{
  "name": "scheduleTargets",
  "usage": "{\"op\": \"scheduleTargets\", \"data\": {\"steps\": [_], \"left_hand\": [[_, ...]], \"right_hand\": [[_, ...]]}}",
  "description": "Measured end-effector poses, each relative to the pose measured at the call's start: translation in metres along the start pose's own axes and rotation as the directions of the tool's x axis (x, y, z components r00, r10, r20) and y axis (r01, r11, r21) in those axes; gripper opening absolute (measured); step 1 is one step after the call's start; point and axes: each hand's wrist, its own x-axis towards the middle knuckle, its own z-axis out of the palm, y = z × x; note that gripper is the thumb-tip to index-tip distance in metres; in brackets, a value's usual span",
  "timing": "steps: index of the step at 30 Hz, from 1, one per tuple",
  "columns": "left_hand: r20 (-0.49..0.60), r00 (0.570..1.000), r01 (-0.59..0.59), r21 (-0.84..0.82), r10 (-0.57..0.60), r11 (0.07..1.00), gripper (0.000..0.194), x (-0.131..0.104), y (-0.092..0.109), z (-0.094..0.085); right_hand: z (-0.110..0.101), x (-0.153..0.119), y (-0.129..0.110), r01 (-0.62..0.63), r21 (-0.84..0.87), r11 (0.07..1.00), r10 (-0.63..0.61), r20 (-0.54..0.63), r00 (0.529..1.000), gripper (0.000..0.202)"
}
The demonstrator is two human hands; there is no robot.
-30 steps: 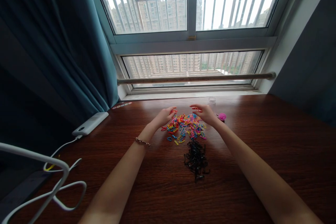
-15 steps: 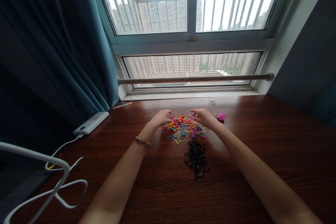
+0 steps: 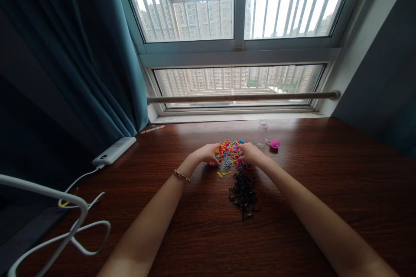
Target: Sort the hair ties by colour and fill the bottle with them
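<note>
A heap of small colourful rubber bands (image 3: 229, 152) lies on the brown wooden table, in the middle of the head view. Against its left side rests my left hand (image 3: 209, 153), thumb and fingers apart and curved around the edge. My right hand (image 3: 251, 154) cups the opposite side in the same way, its fingertips partly among the bands. Neither hand has anything visibly gripped. Closer to me sits a tangled pile of black bands (image 3: 243, 192), touched by neither hand. Some of the colourful bands are hidden behind my fingers.
Just past my right hand stands a clear jar (image 3: 261, 134), with a pink cap (image 3: 275, 143) beside it. A white power bank (image 3: 114, 153) with a cable (image 3: 85, 227) lies at the left near the curtain (image 3: 130, 73). The window sill (image 3: 208, 118) borders the table's far edge.
Both hands have come inward and slightly toward me, closing in on the heap from its two sides. The colourful bands are now gathered into a narrower pile.
</note>
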Motion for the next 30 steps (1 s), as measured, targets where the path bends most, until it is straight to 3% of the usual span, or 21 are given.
{"op": "scheduleTargets", "data": {"steps": [3, 6, 9, 11, 13, 16, 19, 22, 26, 30], "left_hand": [[-0.101, 0.994, -0.053, -0.010, 0.051, 0.999, 0.046, 0.009, -0.003, 0.004], [-0.250, 0.955, -0.173, -0.029, 0.160, 0.984, 0.029, 0.014, -0.004, 0.002], [-0.345, 0.911, -0.259, -0.052, 0.226, 0.964, 0.039, 0.014, -0.003, -0.005], [-0.356, 0.906, -0.281, -0.096, 0.231, 0.955, 0.052, 0.013, -0.001, -0.010], [-0.333, 0.911, -0.288, -0.097, 0.242, 0.953, 0.056, 0.010, 0.001, -0.014], [-0.197, 0.954, -0.239, -0.049, 0.225, 0.970, 0.043, 0.003, 0.006, -0.018], [0.042, 0.980, -0.193, -0.046, 0.195, 0.980, 0.033, -0.004, 0.010, -0.017], [0.194, 0.967, -0.157, -0.074, 0.168, 0.985, 0.043, -0.008, 0.013, -0.016], [0.177, 0.978, -0.094, -0.089, 0.109, 0.992, 0.063, -0.010, 0.012, -0.017], [0.062, 0.998, 0.020, 0.093, -0.026, 0.996, 0.038, -0.014, 0.004, -0.026]], "right_hand": [[0.005, 0.003, -0.002, -0.004, 0.092, 0.996, 0.014, -0.109, 0.994, 0.039], [0.006, 0.008, -0.002, 0.016, 0.353, 0.935, 0.074, -0.240, 0.968, 0.045], [0.000, 0.011, -0.001, 0.061, 0.569, 0.820, 0.108, -0.258, 0.960, 0.041], [-0.006, 0.010, 0.000, 0.051, 0.645, 0.763, 0.109, -0.205, 0.973, 0.030], [-0.012, 0.008, 0.000, -0.005, 0.660, 0.752, 0.092, -0.098, 0.991, 0.017], [-0.014, 0.004, -0.002, -0.009, 0.565, 0.825, -0.018, 0.043, 0.999, 0.008], [-0.004, 0.002, -0.008, 0.144, 0.452, 0.881, -0.197, 0.072, 0.978, 0.013], [0.011, 0.001, -0.014, 0.303, 0.370, 0.878, -0.349, 0.065, 0.935, 0.020], [0.023, 0.002, -0.014, 0.333, 0.281, 0.900, -0.351, 0.016, 0.936, 0.009], [0.017, 0.005, -0.008, 0.160, 0.244, 0.957, -0.120, -0.174, 0.978, 0.012]]}}
